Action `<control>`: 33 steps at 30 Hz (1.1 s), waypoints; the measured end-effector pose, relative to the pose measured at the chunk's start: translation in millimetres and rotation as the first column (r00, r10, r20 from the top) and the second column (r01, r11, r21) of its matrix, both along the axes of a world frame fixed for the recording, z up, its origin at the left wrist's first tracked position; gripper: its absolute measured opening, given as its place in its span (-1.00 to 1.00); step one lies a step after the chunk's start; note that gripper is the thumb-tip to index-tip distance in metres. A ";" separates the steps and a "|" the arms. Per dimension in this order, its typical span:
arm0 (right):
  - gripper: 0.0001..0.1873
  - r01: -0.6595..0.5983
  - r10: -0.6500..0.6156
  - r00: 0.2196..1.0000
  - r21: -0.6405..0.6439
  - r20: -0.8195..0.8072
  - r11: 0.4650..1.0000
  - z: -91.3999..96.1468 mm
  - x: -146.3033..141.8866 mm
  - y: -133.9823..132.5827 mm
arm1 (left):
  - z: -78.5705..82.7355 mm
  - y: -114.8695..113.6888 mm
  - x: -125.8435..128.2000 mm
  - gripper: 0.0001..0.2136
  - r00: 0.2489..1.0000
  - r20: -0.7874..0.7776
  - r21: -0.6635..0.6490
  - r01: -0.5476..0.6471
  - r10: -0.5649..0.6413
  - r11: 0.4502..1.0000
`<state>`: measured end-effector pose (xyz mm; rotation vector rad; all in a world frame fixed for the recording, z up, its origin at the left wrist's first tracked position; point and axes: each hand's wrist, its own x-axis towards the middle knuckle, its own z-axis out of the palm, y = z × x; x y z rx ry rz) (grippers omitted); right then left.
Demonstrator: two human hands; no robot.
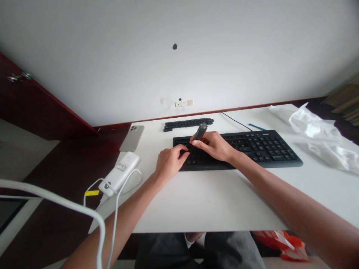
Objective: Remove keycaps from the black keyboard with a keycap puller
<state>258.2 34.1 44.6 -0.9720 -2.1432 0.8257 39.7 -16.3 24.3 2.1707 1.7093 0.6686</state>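
Note:
A black full-size keyboard [269,147] lies on the white table. My right hand [214,145] is closed round a dark grey tool [201,131] with a thick upright handle. The tool's lower end is hidden among the keys on the keyboard's left part, so its kind cannot be told. Beside it, my left hand [171,158] rests at the keyboard's left side, thumb and fingertips drawn together over the keys. Whatever may be between those fingertips is too small to make out. Behind the keyboard, several loose black keycaps [187,124] stand in rows.
A phone [132,137] and a white power bank [120,173] with a white cable [116,209] lie along the table's left edge. At the back right are a thin blue stick [257,127] and the keyboard's cord [237,121]. Crumpled white plastic wrap [314,127] covers the right side.

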 end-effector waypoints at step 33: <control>-0.64 0.047 -0.059 0.984 0.077 0.165 0.996 -5.1 -22.4 -9.3 | 0.5 3.5 -2.0 -0.66 0.985 -0.167 0.007 0.049 -0.048 0.999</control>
